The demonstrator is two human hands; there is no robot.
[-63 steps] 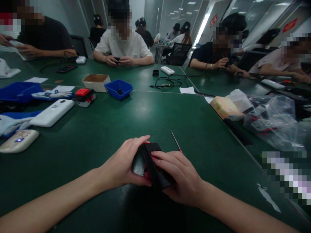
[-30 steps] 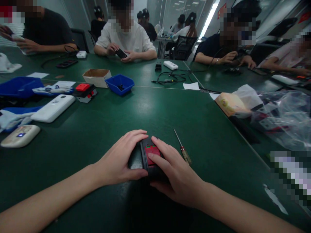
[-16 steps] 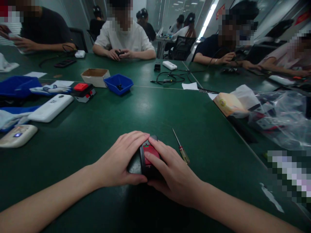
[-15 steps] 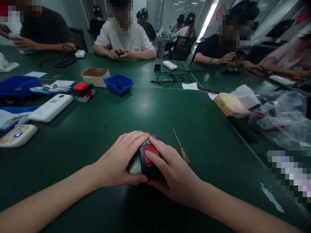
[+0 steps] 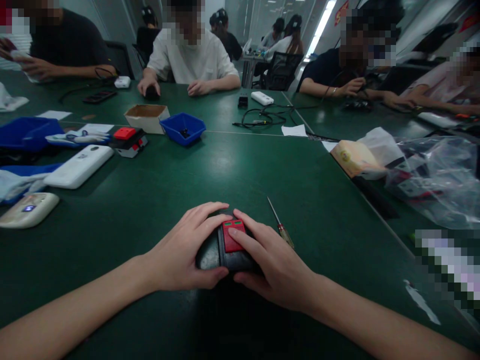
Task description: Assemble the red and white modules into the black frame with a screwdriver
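Note:
A small black device with a red panel [image 5: 234, 242] lies on the green table between my hands. Two small green marks show at the panel's far end. My left hand [image 5: 191, 245] wraps the device's left side, thumb at the near edge and fingers over the far edge. From the right, my right hand [image 5: 270, 252] grips it, one fingertip resting on the red panel and the thumb near the front edge. Its far and right sides are partly hidden by my fingers. Just beyond my right hand lies a screwdriver [image 5: 280, 225] with a translucent handle.
To the left are a white power bank [image 5: 79, 166], a cream device with a lit display [image 5: 29, 210], a red-and-grey block [image 5: 128, 141], a blue bin [image 5: 183, 131] and a cardboard box [image 5: 147, 120]. A clear plastic bag [image 5: 438, 185] lies right. Several people sit around.
My right hand has shifted slightly, baring more of the red panel and both green marks. Across the table, a person's hands have moved apart, one holding a dark object on the tabletop.

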